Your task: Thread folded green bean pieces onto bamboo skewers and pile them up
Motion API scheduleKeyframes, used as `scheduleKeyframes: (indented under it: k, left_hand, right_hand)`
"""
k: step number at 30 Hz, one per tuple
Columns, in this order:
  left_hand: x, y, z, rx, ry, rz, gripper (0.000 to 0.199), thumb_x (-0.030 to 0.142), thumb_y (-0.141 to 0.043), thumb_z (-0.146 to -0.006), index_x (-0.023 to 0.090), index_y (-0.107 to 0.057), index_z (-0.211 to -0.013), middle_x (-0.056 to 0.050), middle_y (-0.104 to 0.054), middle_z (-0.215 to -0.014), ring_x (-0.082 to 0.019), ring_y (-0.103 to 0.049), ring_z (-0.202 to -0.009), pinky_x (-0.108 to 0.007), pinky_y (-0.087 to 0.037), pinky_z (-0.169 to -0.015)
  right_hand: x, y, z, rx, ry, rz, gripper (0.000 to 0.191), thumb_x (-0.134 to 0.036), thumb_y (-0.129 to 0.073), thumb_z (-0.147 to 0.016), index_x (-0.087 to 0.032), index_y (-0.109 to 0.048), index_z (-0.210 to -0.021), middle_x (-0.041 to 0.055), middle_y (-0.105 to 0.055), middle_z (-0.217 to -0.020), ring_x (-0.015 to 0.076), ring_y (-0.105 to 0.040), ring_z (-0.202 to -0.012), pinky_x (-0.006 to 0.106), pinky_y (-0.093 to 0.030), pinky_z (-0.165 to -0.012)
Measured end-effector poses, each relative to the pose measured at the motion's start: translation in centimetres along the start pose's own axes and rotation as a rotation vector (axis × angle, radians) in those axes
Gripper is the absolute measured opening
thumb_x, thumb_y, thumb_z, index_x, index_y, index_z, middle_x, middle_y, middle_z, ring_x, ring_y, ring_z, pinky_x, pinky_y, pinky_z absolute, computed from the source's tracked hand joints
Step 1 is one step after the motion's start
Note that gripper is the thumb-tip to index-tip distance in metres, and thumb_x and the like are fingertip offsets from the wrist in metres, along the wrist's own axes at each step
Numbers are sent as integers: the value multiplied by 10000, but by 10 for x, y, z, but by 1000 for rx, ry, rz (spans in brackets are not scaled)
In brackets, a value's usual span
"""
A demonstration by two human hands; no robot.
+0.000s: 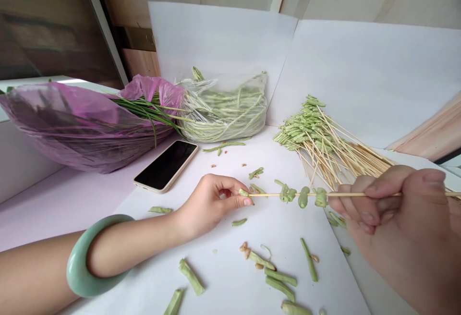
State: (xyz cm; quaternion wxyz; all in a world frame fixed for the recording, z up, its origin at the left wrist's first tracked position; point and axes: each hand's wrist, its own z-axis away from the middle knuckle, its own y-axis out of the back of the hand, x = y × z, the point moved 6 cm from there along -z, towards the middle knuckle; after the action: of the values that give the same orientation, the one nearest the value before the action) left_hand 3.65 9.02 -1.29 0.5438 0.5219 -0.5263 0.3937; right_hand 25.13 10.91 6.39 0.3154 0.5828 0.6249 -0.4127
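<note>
Skewer (266, 194), one: held nearly level above the white sheet (216, 243), between both hands; threaded beans (303, 197) in three spaced clusters along it, nearer the right hand. Left hand (212, 204): fingers pinching a bean piece (243, 192) at the skewer's tip; green bangle (77, 262) on the arm. Right hand (399, 219): fingers closed on the shaft. Cut beans (190, 276), several: scattered below, some seeds among them. Filled skewers (309, 123), one pile: beyond the right hand. Phone (166, 163), screen dark: beside the purple bag (82, 123). Clear bag (230, 106): long beans inside.
</note>
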Motion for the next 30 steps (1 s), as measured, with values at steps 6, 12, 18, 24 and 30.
scheduleKeyframes:
  k: [6,12,18,24,30]
  left_hand:
    - [-2,3,-1,16,8,-128,182,302,-682,-766,124,-718,-769,-41,-673,-719,-148,-556,-694,-257,-429,-651]
    - [7,6,3,43,-69,-388,156,297,-656,-809,168,-743,-824,-31,-718,-787,-148,-597,-705,-242,-432,-645]
    - [13,5,5,35,-119,-591,117,212,-631,-826,186,-745,-831,-17,-720,-766,-135,-603,-670,-229,-429,-635]
    - [13,-4,6,-116,-133,-711,142,208,-602,-849,193,-743,-841,-21,-714,-749,-151,-625,-691,-243,-441,-652]
    - [15,-3,5,-92,-149,-674,118,204,-619,-840,187,-735,-835,-20,-720,-774,-150,-633,-708,-241,-450,-670]
  right_hand:
    - [11,-3,4,-36,-29,-32,400,-490,-642,-812,-223,-524,-538,-41,-390,-338,118,-369,-333,274,-364,-365]
    - [20,1,10,20,-59,-57,383,-432,-586,-868,-216,-520,-560,-44,-405,-353,107,-362,-336,268,-363,-377]
    - [28,-1,14,85,-93,-81,424,-488,-662,-794,-211,-496,-519,-50,-381,-336,99,-342,-328,252,-348,-356]
    - [36,-5,19,53,-153,-77,440,-518,-663,-787,-212,-488,-525,-57,-383,-335,92,-322,-309,258,-344,-355]
    - [34,-8,20,-34,-96,-111,416,-508,-619,-838,-225,-512,-553,-64,-375,-351,95,-319,-334,241,-338,-358]
